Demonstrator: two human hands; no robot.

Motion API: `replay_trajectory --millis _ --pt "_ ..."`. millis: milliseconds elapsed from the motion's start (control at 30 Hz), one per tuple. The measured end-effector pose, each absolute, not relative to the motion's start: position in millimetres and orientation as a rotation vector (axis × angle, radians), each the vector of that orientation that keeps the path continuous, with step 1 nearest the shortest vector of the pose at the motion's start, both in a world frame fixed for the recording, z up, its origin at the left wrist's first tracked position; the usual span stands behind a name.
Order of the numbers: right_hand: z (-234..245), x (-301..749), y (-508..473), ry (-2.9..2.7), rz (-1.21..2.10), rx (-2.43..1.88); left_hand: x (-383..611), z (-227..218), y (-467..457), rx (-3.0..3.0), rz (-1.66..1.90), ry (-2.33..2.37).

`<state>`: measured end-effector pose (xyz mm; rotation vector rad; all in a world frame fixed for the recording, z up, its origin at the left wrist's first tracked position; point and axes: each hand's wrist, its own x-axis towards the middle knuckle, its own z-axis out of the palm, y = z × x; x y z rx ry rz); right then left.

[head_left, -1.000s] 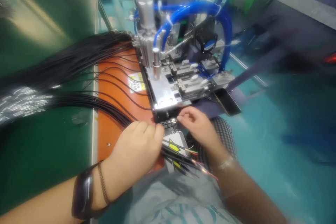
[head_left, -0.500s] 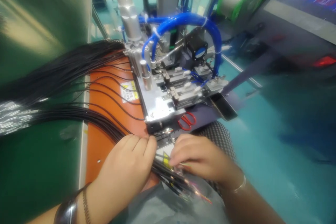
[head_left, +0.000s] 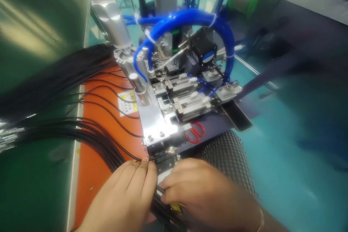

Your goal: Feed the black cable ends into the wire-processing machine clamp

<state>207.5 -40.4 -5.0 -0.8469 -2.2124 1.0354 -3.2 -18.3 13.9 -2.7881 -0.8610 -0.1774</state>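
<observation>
**Right hand (head_left: pixel 202 190) joins left hand (head_left: pixel 127 190) at the black cables (head_left: pixel 104 146)**

The left hand grips the bundle, which runs over the orange counter (head_left: pixel 94 170). A second ago the right hand was by the machine (head_left: pixel 154 125); now, beside the left, its finger and thumb pinch one cable, so the work has apparently shifted to the bundle.

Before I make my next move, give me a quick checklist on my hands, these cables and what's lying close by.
1. Left hand closed around the black cables: ok.
2. Right hand beside the left, fingertips at the cables: ok.
3. Right-hand grip secure: cannot tell, its fingers hide it.
4. Held bundle's ends in sight: not ok, none shows.
5. Red handles apart from both hands: ok.
6. Phone apart from both hands: ok.
</observation>
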Motion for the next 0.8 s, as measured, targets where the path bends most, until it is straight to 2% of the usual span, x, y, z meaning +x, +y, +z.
replay_trajectory --millis 800 --pt "-5.8 205.4 -43.2 -2.329 0.992 -0.902 -4.3 15.8 -19.0 -2.78 -0.076 -0.798"
